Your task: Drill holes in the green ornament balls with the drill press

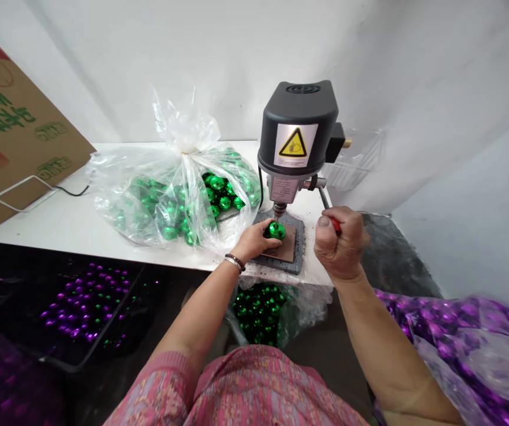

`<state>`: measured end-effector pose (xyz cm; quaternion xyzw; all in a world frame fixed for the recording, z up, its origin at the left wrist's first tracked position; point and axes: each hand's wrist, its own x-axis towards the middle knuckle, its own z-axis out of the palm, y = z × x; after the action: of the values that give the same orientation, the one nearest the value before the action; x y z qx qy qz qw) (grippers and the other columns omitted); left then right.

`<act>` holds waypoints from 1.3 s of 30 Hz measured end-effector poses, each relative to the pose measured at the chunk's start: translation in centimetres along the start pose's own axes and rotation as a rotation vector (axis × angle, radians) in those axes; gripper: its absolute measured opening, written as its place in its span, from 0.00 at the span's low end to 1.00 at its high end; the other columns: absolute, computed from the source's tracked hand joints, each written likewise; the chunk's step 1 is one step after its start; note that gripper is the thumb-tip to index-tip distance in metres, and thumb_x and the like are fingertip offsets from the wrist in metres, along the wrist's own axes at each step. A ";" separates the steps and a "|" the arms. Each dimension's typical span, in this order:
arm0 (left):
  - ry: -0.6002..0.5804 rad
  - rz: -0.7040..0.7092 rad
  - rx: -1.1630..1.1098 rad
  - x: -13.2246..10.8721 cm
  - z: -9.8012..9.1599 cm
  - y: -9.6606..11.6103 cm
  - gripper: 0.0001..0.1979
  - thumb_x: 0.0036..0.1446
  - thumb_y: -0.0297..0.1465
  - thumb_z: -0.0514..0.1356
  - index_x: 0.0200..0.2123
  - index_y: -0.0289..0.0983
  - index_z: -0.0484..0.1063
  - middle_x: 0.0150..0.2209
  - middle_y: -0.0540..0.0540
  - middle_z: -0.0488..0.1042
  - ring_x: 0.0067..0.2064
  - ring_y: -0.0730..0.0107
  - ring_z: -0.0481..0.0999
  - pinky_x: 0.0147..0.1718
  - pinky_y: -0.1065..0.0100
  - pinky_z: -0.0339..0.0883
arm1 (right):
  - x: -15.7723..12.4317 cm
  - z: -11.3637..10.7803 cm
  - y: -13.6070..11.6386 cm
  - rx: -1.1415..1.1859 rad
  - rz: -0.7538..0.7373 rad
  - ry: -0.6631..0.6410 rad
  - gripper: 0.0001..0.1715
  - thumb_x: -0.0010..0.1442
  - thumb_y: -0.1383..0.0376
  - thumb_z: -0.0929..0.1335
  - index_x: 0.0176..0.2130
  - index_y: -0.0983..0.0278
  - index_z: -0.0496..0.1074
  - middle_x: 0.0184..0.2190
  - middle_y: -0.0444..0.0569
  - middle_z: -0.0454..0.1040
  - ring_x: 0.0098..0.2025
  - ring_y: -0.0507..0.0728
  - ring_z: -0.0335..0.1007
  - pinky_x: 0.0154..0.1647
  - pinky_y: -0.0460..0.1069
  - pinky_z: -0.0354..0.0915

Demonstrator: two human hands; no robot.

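A shiny green ball [276,230] rests on a brown board [286,251] on the base of a bench drill press [299,118]. My left hand [258,238] grips the ball between thumb and fingers, right under the drill chuck [280,209]. To the right, my right hand [342,242] is closed around the red-tipped feed lever [335,225] of the press. The ball's underside is hidden. Dark shavings lie on the grey metal base [299,260].
A clear plastic bag of green balls [170,201] lies left of the press on the white table [36,228]. A cardboard box [19,136] stands far left. Below are a bag of green balls [261,313], a crate of purple and green balls [88,302] and purple bags [458,337].
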<state>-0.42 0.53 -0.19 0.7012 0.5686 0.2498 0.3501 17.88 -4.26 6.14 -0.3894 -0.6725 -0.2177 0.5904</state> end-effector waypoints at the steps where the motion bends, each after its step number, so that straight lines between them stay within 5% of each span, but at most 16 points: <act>1: 0.003 -0.001 -0.001 -0.1 0.0 0.1 0.39 0.47 0.35 0.71 0.63 0.37 0.68 0.49 0.43 0.80 0.48 0.60 0.77 0.49 0.65 0.68 | -0.3 0.1 -0.1 0.001 0.004 0.005 0.06 0.60 0.70 0.63 0.39 0.61 0.66 0.28 0.43 0.69 0.30 0.50 0.65 0.32 0.46 0.64; 6: 0.019 -0.005 -0.016 -0.2 0.2 0.2 0.38 0.47 0.34 0.71 0.62 0.37 0.69 0.48 0.44 0.80 0.47 0.59 0.78 0.49 0.64 0.68 | -0.9 0.3 -0.3 0.026 -0.014 0.028 0.04 0.61 0.69 0.63 0.39 0.62 0.65 0.27 0.42 0.68 0.28 0.49 0.65 0.30 0.45 0.62; 9: 0.017 -0.002 -0.037 -0.1 0.3 0.3 0.38 0.46 0.34 0.71 0.62 0.37 0.69 0.48 0.43 0.80 0.49 0.57 0.77 0.50 0.62 0.68 | 1.5 0.4 -0.4 0.034 0.042 0.046 0.03 0.62 0.67 0.63 0.37 0.62 0.66 0.28 0.43 0.69 0.28 0.49 0.65 0.30 0.45 0.61; 15: 0.045 0.012 -0.091 -3.2 -0.8 0.8 0.36 0.47 0.32 0.69 0.61 0.36 0.69 0.48 0.44 0.79 0.48 0.59 0.77 0.51 0.63 0.69 | 8.8 0.3 -0.1 0.151 0.481 -0.069 0.16 0.63 0.55 0.63 0.28 0.61 0.62 0.23 0.41 0.64 0.26 0.49 0.59 0.31 0.47 0.59; 21: -0.488 0.207 0.028 -9.5 -2.8 -1.1 0.39 0.43 0.33 0.70 0.62 0.40 0.69 0.55 0.42 0.76 0.53 0.55 0.76 0.53 0.61 0.68 | 9.3 0.2 -0.4 0.191 0.629 -0.100 0.15 0.60 0.54 0.64 0.29 0.62 0.61 0.20 0.39 0.60 0.26 0.49 0.58 0.34 0.49 0.60; 23: -0.545 0.195 0.062 -10.5 -3.1 -1.8 0.43 0.40 0.33 0.72 0.62 0.40 0.69 0.56 0.40 0.75 0.50 0.55 0.78 0.50 0.62 0.70 | 9.1 0.3 -0.5 0.177 0.638 -0.075 0.15 0.59 0.54 0.64 0.29 0.62 0.61 0.20 0.40 0.60 0.26 0.49 0.58 0.34 0.50 0.59; 25: -0.493 0.173 0.043 -10.5 -3.6 -2.2 0.41 0.42 0.34 0.71 0.63 0.40 0.69 0.54 0.41 0.77 0.41 0.62 0.80 0.43 0.64 0.73 | 9.1 0.4 -0.6 0.173 0.629 -0.061 0.15 0.58 0.54 0.64 0.29 0.62 0.61 0.20 0.40 0.61 0.27 0.50 0.58 0.35 0.50 0.59; 27: -0.306 0.145 0.023 -9.2 -4.8 -2.4 0.31 0.51 0.34 0.67 0.60 0.40 0.72 0.48 0.43 0.79 0.36 0.67 0.78 0.40 0.66 0.73 | 9.1 0.4 -0.6 0.184 0.621 -0.070 0.15 0.57 0.53 0.63 0.29 0.62 0.62 0.21 0.41 0.62 0.27 0.50 0.60 0.36 0.51 0.60; 30: 0.118 0.091 0.162 -5.2 -7.5 -2.6 0.17 0.60 0.29 0.58 0.51 0.38 0.78 0.44 0.41 0.81 0.43 0.61 0.79 0.49 0.62 0.71 | 9.2 0.3 -0.7 0.202 0.616 -0.067 0.15 0.56 0.52 0.63 0.30 0.62 0.63 0.21 0.42 0.62 0.28 0.51 0.61 0.37 0.52 0.61; 32: 0.299 0.039 0.358 -2.0 -9.5 -2.9 0.19 0.60 0.23 0.53 0.50 0.35 0.79 0.49 0.36 0.79 0.53 0.55 0.76 0.55 0.59 0.67 | 9.2 0.2 -0.7 0.195 0.617 -0.062 0.15 0.55 0.52 0.62 0.30 0.62 0.64 0.21 0.41 0.62 0.28 0.51 0.61 0.37 0.52 0.61; 35: 0.240 -0.132 0.617 1.5 -11.9 -3.9 0.23 0.58 0.19 0.52 0.53 0.35 0.76 0.54 0.34 0.76 0.55 0.52 0.75 0.55 0.59 0.67 | 9.2 -0.1 -0.8 0.169 0.633 -0.094 0.16 0.55 0.51 0.62 0.30 0.62 0.64 0.20 0.41 0.62 0.26 0.50 0.60 0.33 0.50 0.60; 39: 0.138 -0.317 0.782 2.8 -12.9 -5.4 0.19 0.62 0.30 0.54 0.53 0.32 0.74 0.52 0.29 0.76 0.53 0.44 0.76 0.48 0.55 0.68 | 9.1 -0.2 -0.8 0.163 0.628 -0.117 0.17 0.56 0.51 0.63 0.31 0.62 0.65 0.21 0.41 0.63 0.24 0.48 0.58 0.30 0.49 0.58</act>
<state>-12.82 6.47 3.61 0.6667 0.7434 0.0048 0.0533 17.38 -2.49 15.06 -0.5411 -0.5677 0.0526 0.6182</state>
